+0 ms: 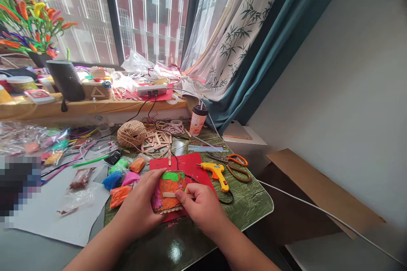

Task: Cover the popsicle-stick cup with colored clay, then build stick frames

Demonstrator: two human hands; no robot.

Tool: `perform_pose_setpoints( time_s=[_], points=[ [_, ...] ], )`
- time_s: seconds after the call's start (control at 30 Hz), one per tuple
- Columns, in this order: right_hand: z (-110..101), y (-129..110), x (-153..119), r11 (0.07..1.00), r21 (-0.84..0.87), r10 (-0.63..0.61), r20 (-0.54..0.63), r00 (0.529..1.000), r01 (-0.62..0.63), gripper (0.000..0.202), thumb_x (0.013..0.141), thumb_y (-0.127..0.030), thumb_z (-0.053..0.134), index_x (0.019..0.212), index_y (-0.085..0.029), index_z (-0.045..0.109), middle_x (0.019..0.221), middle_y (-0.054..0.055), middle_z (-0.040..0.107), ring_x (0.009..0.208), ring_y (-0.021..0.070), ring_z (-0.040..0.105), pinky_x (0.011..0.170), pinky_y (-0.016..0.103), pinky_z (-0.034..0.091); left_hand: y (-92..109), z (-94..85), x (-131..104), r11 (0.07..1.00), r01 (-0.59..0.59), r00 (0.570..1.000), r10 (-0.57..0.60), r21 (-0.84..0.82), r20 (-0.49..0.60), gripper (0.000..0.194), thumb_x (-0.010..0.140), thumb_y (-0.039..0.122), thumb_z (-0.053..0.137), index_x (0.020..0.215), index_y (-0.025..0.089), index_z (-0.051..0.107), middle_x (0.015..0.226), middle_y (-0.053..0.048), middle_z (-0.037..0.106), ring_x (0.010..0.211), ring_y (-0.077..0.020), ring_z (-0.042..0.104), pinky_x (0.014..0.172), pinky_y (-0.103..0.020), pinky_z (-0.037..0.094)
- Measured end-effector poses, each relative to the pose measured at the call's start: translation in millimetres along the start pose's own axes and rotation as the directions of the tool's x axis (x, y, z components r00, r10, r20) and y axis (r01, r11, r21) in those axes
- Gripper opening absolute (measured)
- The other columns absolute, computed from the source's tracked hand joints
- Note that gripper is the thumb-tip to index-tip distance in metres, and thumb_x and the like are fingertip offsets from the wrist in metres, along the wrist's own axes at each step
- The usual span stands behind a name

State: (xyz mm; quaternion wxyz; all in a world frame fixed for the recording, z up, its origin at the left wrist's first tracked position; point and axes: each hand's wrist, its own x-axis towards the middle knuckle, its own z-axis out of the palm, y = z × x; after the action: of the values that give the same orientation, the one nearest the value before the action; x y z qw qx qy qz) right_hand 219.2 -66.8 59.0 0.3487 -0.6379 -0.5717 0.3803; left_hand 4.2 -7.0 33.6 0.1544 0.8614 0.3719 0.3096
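Note:
My left hand (146, 197) grips the left side of a small rectangular craft panel (171, 182), its face covered in orange clay with a green patch at the top and pink at the left. A scalloped light edge shows along its bottom. Between the thumb and fingers of my right hand (203, 203) is a wooden craft stick (169, 194), lying flat across the clay. Under the panel is a red sheet (190, 163). To the right rests a yellow glue gun (216, 173). Bags of orange clay (120, 194) and blue clay (112, 180) lie beside my left hand.
Orange-handled scissors (238, 167) lie near the table's right edge. Behind are a twine ball (131, 134), a pile of craft sticks (157, 139) and a lidded cup (198, 119). A power strip (151, 89) sits on the sill, its cords trailing down. White paper (85, 224) lies left.

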Motion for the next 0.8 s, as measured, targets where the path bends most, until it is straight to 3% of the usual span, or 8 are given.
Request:
perform_pose_setpoints(
  time_s=[0.43, 0.8],
  points=[
    [-3.1, 0.8, 7.6, 0.999, -0.014, -0.047, -0.03, 0.998, 0.046, 0.049, 0.093, -0.055, 0.064, 0.063, -0.025, 0.042, 0.059, -0.004, 0.044, 0.058, 0.0144, 0.038, 0.055, 0.03, 0.026, 1.2, 0.9, 0.3, 1.0, 0.016, 0.999, -0.016, -0.007, -0.035, 0.084, 0.075, 0.024, 0.077, 0.153, 0.028, 0.046, 0.147, -0.014, 0.067, 0.133, -0.0375, 0.069, 0.107, -0.049, 0.061],
    [-2.8, 1.7, 10.6, 0.992, 0.119, 0.041, 0.02, 0.999, -0.043, 0.051, 0.088, -0.065, 0.067, 0.064, -0.024, 0.045, 0.06, -0.005, 0.042, 0.058, 0.0137, 0.036, 0.055, 0.029, 0.026, 2.5, -1.1, 1.2, 1.0, -0.01, 1.0, 0.01, 0.022, 0.006, 0.091, 0.076, 0.028, 0.082, 0.156, 0.029, 0.039, 0.148, -0.016, 0.064, 0.132, -0.0374, 0.068, 0.106, -0.048, 0.062]
  ],
)
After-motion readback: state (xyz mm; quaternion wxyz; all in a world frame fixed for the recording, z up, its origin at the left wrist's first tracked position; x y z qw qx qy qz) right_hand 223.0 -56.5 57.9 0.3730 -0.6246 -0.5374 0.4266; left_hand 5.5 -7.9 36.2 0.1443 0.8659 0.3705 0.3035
